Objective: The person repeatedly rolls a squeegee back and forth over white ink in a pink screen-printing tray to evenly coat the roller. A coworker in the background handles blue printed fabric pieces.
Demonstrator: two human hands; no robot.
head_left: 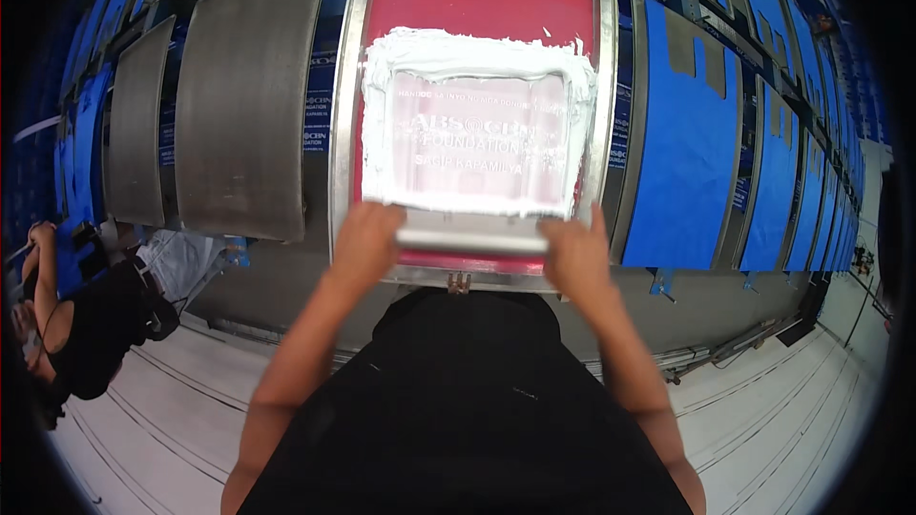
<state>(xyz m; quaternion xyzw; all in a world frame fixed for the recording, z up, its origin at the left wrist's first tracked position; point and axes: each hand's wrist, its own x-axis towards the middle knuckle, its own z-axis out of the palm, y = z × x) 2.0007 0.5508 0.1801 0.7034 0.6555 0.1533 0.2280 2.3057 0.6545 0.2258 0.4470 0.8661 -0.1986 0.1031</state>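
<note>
A metal-framed screen (pixel 605 67) with red mesh stands before me, bearing white paste (pixel 477 60) around a rectangle of pale lettering. Across its lower part lies a silver squeegee bar (pixel 472 240), just below the paste. My left hand (pixel 367 243) grips the bar's left end and my right hand (pixel 572 253) grips its right end, with one finger of the right raised along the frame's side. A small hinge-like clamp (pixel 459 281) sits at the frame's near edge, between my forearms.
Grey metal platens (pixel 239 105) line the left, blue-covered platens (pixel 677 133) the right, on racks curving away with small brackets beneath. A co-worker in black (pixel 91 324) is at lower left, hands raised, beside pale cloth (pixel 176 262). A white lined floor (pixel 773 420) shows below.
</note>
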